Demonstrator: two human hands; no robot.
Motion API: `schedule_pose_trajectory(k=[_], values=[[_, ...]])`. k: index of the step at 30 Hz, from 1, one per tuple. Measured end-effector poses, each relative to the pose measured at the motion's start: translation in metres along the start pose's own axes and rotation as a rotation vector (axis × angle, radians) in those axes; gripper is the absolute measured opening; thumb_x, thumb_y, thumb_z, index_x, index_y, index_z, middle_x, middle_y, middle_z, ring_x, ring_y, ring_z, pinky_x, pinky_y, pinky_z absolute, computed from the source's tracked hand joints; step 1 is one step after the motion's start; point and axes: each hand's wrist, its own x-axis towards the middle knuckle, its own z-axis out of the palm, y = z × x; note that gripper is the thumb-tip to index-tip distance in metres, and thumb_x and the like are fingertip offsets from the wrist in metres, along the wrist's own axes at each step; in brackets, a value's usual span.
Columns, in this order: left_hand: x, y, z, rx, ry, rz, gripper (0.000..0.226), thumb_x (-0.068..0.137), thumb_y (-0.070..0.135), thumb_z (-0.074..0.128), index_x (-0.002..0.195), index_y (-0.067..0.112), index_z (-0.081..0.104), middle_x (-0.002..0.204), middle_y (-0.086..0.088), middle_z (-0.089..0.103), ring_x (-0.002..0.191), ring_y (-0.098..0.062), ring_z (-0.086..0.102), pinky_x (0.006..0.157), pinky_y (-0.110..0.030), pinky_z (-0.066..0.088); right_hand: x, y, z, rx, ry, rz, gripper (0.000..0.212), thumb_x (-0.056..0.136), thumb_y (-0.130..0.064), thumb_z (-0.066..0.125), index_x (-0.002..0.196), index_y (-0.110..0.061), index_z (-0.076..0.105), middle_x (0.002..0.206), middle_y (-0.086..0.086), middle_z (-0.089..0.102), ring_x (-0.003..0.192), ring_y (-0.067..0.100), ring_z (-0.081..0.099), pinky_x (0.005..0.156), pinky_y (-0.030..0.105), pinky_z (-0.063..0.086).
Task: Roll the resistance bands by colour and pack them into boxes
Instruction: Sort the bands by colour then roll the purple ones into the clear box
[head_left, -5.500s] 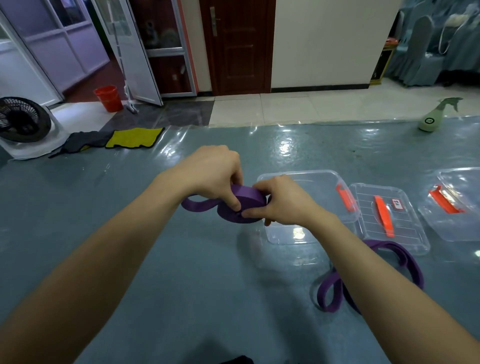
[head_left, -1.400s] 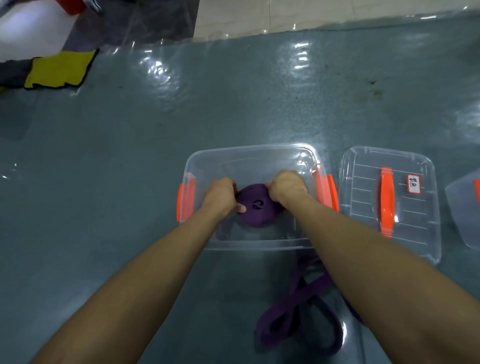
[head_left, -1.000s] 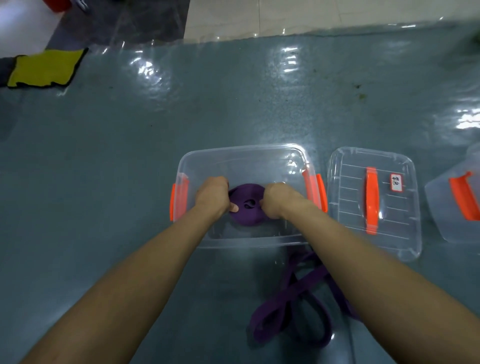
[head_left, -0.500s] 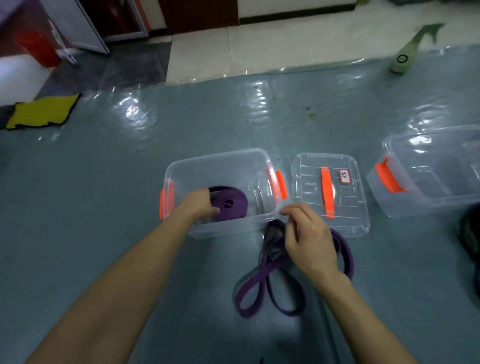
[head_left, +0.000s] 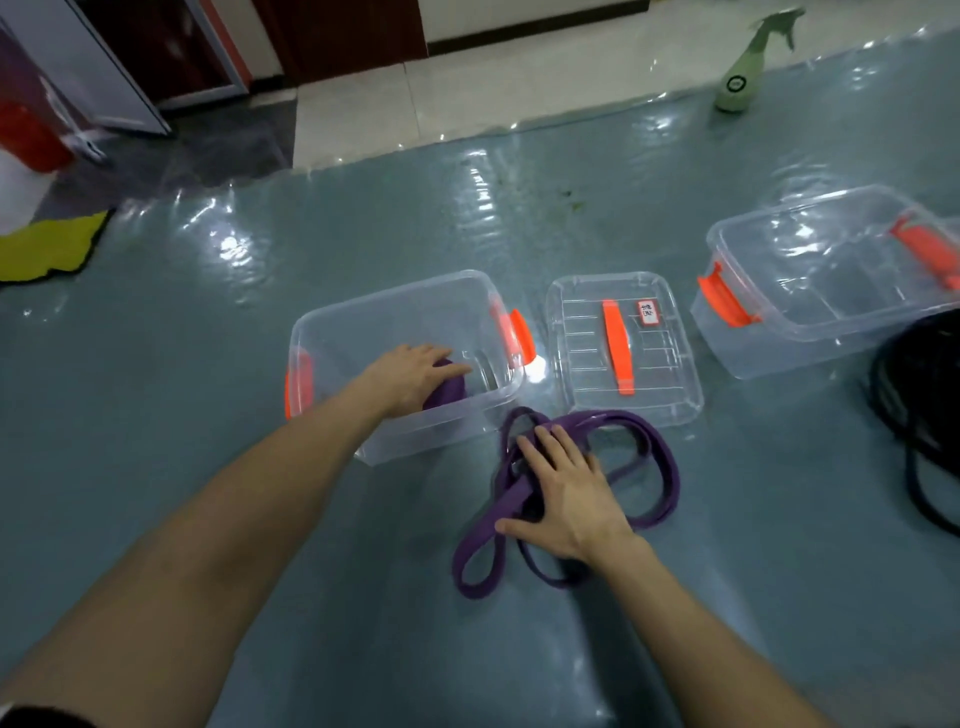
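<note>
A clear plastic box (head_left: 363, 322) with orange latches stands at the centre of the table. Inside it lies a rolled purple band (head_left: 448, 396), and my left hand (head_left: 415, 375) rests on top of it with fingers straight. Just in front of the box, to the right, a loose purple band (head_left: 649, 462) lies in tangled loops on the table. My right hand (head_left: 563, 491) lies flat on that band, fingers spread.
The box's clear lid (head_left: 621, 343) with an orange handle lies to its right. A second clear box (head_left: 831, 283) stands at the far right, with black bands (head_left: 914, 410) in front of it. A green spray bottle (head_left: 740, 78) stands at the table's far edge.
The purple roll went from both hands above the table down into the box. My right hand then left the box and came down onto the loose purple band.
</note>
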Motion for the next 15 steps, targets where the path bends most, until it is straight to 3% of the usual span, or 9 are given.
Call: schedule_pose_trajectory(k=[2, 8, 15], values=[[0.009, -0.002, 0.004, 0.050, -0.009, 0.054, 0.065, 0.113, 0.024, 0.047, 0.171, 0.041, 0.025, 0.173, -0.004, 0.034, 0.156, -0.026, 0.039, 0.125, -0.041, 0.035, 0.002, 0.000, 0.002, -0.010, 0.002, 0.011, 0.126, 0.075, -0.089, 0.063, 0.173, -0.033, 0.008, 0.182, -0.003, 0.001, 0.168, 0.020, -0.008, 0.133, 0.058, 0.018], [0.022, -0.009, 0.011, 0.117, 0.019, 0.162, 0.064, 0.103, 0.027, 0.060, 0.163, 0.039, 0.041, 0.149, -0.003, 0.052, 0.137, -0.026, 0.050, 0.116, -0.040, 0.043, 0.001, -0.001, 0.007, 0.008, 0.049, 0.024, 0.123, 0.076, -0.086, 0.066, 0.173, -0.035, 0.010, 0.182, -0.005, 0.001, 0.168, 0.018, -0.008, 0.132, 0.057, 0.022], [0.027, -0.016, 0.009, 0.145, -0.003, 0.191, 0.065, 0.106, 0.027, 0.059, 0.165, 0.042, 0.038, 0.162, 0.003, 0.044, 0.145, -0.023, 0.046, 0.114, -0.040, 0.046, 0.001, 0.002, 0.012, 0.054, 0.077, 0.024, 0.123, 0.076, -0.080, 0.072, 0.173, -0.036, 0.010, 0.182, -0.006, 0.002, 0.167, 0.015, -0.010, 0.132, 0.054, 0.022]])
